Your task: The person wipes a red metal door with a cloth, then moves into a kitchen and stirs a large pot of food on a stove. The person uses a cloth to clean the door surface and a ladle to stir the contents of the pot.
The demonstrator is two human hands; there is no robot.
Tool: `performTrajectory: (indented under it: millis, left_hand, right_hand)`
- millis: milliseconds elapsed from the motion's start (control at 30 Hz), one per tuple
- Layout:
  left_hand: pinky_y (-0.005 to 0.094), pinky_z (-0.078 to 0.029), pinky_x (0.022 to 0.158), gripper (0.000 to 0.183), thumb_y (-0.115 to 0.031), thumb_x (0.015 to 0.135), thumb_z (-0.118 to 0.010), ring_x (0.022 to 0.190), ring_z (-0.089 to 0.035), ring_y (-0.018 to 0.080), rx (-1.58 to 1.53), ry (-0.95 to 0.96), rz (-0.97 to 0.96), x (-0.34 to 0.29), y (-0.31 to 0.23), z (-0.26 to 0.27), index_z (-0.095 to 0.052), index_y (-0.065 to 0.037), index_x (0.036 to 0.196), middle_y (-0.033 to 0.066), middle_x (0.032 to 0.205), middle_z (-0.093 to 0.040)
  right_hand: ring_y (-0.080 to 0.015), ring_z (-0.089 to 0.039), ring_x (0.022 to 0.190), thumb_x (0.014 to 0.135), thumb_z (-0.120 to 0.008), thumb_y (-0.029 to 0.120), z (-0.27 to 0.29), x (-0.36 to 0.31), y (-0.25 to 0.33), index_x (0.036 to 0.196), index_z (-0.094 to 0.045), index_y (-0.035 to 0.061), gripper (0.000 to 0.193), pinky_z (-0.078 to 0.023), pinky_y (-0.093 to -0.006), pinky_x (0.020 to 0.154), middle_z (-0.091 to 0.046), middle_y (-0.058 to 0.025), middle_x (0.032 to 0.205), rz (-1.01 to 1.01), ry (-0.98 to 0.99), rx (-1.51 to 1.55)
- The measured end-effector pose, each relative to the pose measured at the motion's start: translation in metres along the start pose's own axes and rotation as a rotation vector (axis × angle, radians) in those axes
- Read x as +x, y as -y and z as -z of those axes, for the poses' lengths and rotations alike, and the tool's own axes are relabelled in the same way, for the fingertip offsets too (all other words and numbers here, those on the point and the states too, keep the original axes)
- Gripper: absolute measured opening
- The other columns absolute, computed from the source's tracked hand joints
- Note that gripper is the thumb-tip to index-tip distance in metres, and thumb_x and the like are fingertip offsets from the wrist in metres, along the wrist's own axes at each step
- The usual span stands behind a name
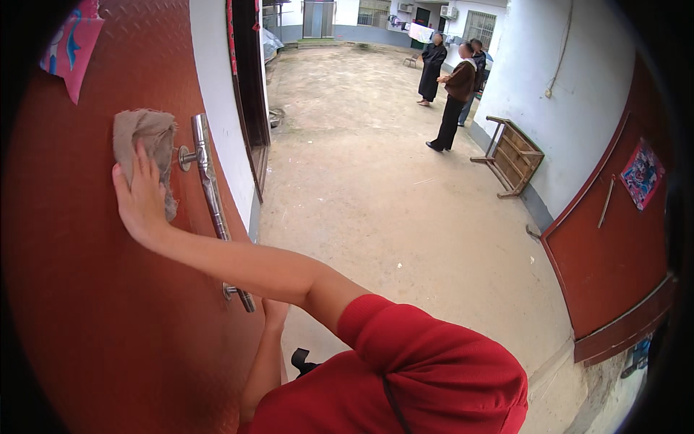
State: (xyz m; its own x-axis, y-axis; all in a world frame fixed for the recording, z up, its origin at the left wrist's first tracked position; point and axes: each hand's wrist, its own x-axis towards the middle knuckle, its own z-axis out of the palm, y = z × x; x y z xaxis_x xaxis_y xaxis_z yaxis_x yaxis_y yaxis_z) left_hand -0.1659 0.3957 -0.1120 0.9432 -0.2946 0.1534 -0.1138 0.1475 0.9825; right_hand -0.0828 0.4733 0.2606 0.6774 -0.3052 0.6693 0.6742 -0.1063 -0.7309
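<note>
My right hand (142, 200) presses a greyish-brown cloth (147, 129) flat against a red metal door (94, 246). Its fingers lie stretched over the cloth, beside the upper mount of a long shiny metal door handle (207, 173). My right arm reaches across my body and over the lower part of that handle. Lower down, my left hand (275, 312) is at the door's edge, near the handle's bottom end. My right forearm partly covers it, so its fingers are hidden. A pink paper decoration (81, 47) hangs on the door at the upper left.
Opposite stands another red door leaf (614, 253) with a colourful diamond-shaped decoration (642, 173). A wooden table (517, 158) lies tipped on its side by the white wall (578, 94). Farther off, several people (459, 87) stand on the concrete yard (347, 94).
</note>
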Motion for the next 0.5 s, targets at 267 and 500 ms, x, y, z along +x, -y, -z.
performTrajectory:
  millis: [267,500]
  left_hand:
    - [0.0345,-0.042,0.099,0.043,-0.021,0.095,-0.059,0.116,-0.056,0.0234,-0.137,-0.081,-0.006,-0.024,-0.067,0.029,-0.049,-0.002,0.132,0.0102,0.124,-0.06]
    - [0.033,-0.038,0.104,0.044,-0.024,0.098,-0.056,0.121,-0.052,0.022,-0.394,-0.183,-0.18,-0.049,-0.135,0.046,-0.047,-0.004,0.136,0.0074,0.13,-0.056]
  right_hand:
    - [-0.0466,-0.024,0.141,0.075,-0.071,0.033,0.012,-0.149,0.022,0.112,-0.066,0.0115,0.042,-0.01,-0.0724,0.11,-0.046,-0.0164,0.141,0.998,0.494,-0.07]
    - [-0.0407,-0.03,0.138,0.089,-0.059,0.032,0.023,-0.067,-0.001,0.136,-0.049,0.0019,0.057,-0.015,-0.0532,0.116,-0.043,-0.0215,0.14,0.426,0.233,-0.214]
